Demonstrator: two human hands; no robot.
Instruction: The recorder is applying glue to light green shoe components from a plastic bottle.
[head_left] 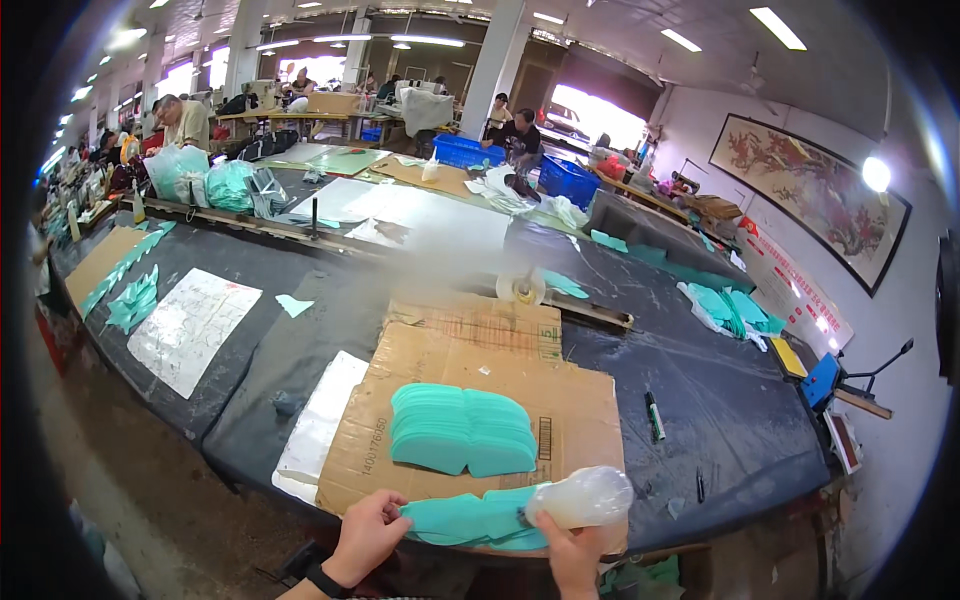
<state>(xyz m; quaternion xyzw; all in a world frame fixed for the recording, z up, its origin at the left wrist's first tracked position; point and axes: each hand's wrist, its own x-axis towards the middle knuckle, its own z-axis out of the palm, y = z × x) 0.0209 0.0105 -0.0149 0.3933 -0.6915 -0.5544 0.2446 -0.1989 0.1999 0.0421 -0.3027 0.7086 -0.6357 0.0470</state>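
Along the near edge of a flattened cardboard sheet point(385, 440) lies an overlapping row of teal cut pieces point(465, 517). My left hand point(365, 538), with a dark band at the wrist, pinches the left end of this row. In my right hand point(573, 555) is a translucent whitish squeeze bottle point(588, 497), tilted over, its narrow end toward the right part of the row. Whether its tip touches the pieces I cannot tell. Just beyond the row sits a neat teal stack point(463, 430) of similar rounded pieces, fanned in layers.
Right of the cardboard lie a marker point(655, 417) and a thin black pen point(700, 484). A tape roll point(521, 288) stands beyond. White paper point(195, 330) and teal scraps point(135, 300) lie left; a teal bundle point(735, 312) lies right. Several people work farther back.
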